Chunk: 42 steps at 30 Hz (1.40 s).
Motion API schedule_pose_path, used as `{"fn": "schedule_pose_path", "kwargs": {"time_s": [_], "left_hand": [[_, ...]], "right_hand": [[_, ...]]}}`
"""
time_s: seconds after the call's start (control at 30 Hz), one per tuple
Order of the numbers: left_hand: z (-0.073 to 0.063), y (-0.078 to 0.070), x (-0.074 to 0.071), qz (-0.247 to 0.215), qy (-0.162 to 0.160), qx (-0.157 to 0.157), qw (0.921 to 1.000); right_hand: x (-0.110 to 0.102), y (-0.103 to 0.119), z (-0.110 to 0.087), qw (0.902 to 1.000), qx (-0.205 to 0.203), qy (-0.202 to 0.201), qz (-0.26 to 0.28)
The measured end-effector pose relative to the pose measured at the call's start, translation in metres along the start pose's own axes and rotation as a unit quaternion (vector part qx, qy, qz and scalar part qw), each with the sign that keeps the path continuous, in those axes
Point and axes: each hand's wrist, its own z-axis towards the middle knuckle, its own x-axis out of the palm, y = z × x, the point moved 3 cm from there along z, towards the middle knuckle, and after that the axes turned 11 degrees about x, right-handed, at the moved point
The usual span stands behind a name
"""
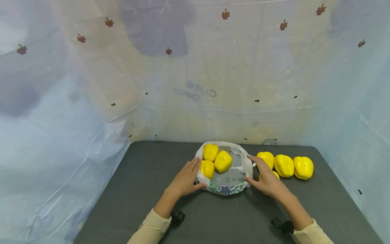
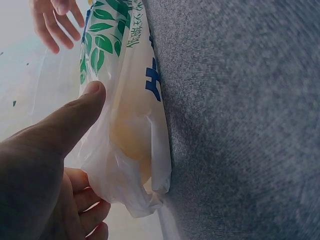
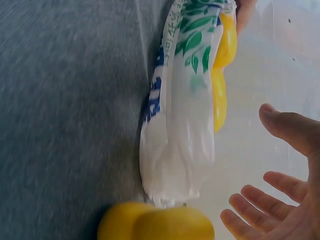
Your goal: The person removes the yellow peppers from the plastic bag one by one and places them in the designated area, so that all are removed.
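A white plastic bag [image 1: 225, 189] with green leaf print and blue lettering lies with its mouth spread wide and its sides low. Three yellow bell peppers [image 1: 223, 161] sit inside, toward the bag's left. My left hand [image 1: 185, 179] is at the left side of the bag, fingers extended along the rim and thumb near its front. On the opposite side, my right hand [image 1: 269, 181] hovers by the right rim, thumb and fingers spread. The right wrist view shows that hand [image 3: 285, 190] apart from the plastic, holding nothing.
Several more yellow bell peppers [image 1: 284, 166] are right of the bag, one partly hidden behind my right hand. Everything rests on a dark grey table [image 1: 146, 169]. A patterned plastic curtain [image 1: 195, 74] hangs behind the table and along its sides.
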Motion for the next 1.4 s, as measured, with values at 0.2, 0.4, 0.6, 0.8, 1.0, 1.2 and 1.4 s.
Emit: {"fn": "schedule_pose_path", "kwargs": {"time_s": [0.2, 0.4, 0.6, 0.8, 1.0, 1.2, 1.4], "left_hand": [[0.0, -0.001, -0.001, -0.006, -0.01, 0.007, 0.9999], [0.001, 0.001, 0.002, 0.008, -0.002, 0.001, 1.0], [0.001, 0.001, 0.0, -0.001, -0.003, 0.003, 1.0], [0.0, 0.001, 0.0, 0.001, -0.006, 0.008, 0.9999], [0.0, 0.001, 0.001, 0.003, -0.008, 0.011, 0.9999], [0.0, 0.001, 0.0, 0.005, -0.005, 0.008, 0.9999], [-0.001, 0.001, -0.001, 0.003, -0.004, 0.009, 0.9999]], "right_hand": [[0.013, 0.003, 0.008, 0.9997, -0.017, -0.005, 0.018], [0.028, 0.004, 0.017, 0.9998, -0.003, 0.002, 0.018], [0.039, 0.009, 0.025, 0.9998, 0.013, 0.007, 0.015], [0.05, 0.014, 0.034, 0.9991, 0.033, 0.024, 0.01], [0.06, 0.017, 0.042, 0.9982, 0.049, 0.033, 0.011], [0.067, 0.017, 0.049, 0.9958, 0.077, 0.05, 0.007], [0.073, 0.017, 0.053, 0.9948, 0.088, 0.052, 0.005]]}}
